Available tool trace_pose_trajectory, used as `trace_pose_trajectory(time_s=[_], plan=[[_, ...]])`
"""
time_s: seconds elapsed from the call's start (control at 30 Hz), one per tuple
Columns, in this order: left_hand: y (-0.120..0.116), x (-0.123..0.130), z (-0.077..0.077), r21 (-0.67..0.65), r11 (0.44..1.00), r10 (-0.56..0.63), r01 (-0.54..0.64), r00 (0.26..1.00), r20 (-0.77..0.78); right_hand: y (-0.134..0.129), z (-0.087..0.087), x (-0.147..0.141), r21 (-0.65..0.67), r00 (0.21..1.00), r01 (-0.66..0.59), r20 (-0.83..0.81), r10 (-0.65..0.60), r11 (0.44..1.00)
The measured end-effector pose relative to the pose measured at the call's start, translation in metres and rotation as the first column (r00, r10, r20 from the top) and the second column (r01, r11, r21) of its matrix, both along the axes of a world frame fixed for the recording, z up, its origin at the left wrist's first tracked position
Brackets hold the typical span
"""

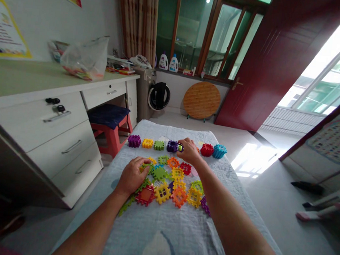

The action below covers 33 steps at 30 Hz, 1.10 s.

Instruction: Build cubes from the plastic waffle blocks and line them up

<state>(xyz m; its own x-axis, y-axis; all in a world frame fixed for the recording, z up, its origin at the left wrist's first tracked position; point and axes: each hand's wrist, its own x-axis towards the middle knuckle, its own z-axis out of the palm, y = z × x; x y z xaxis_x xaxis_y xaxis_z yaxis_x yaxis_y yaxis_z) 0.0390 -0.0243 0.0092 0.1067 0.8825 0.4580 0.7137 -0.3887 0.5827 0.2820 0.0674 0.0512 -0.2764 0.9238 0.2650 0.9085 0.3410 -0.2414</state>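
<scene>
Square plastic interlocking blocks with notched edges lie on a cloth-covered table. My right hand reaches to the back row, its thumb and fingers closed around a dark purple block; a small light-green patch shows between the fingertips. My left hand rests at the left side of the loose pile, with its fingers and thumb curled about a green block, partly hidden. Loose in the pile are a green block, a red block, a yellow block and an orange block.
Along the back row stand purple blocks, a yellow group, a green group, a red group and a blue group. A pink stool and white desk are at the left.
</scene>
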Motion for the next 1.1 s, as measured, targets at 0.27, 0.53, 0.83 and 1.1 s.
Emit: trace_pose_trajectory(time_s=[0.27,0.53,0.83,1.1], plan=[[-0.001,0.000,0.006,0.000,0.998,-0.062,0.062,0.998,0.005,0.052,-0.001,-0.023,-0.097,0.993,0.019,0.120,-0.008,0.995],[0.004,-0.002,0.005,-0.024,0.999,-0.047,0.047,0.999,0.005,0.052,-0.004,-0.029,-0.137,0.991,0.033,0.133,-0.015,0.990],[-0.016,0.008,0.019,-0.018,0.955,-0.295,0.297,0.937,-0.186,-0.026,0.011,-0.002,-0.050,0.960,-0.257,-0.129,0.249,0.965],[-0.041,0.032,0.026,-0.117,0.911,-0.409,0.395,0.838,-0.362,-0.098,-0.014,-0.007,-0.192,0.902,-0.419,0.021,0.431,0.887]])
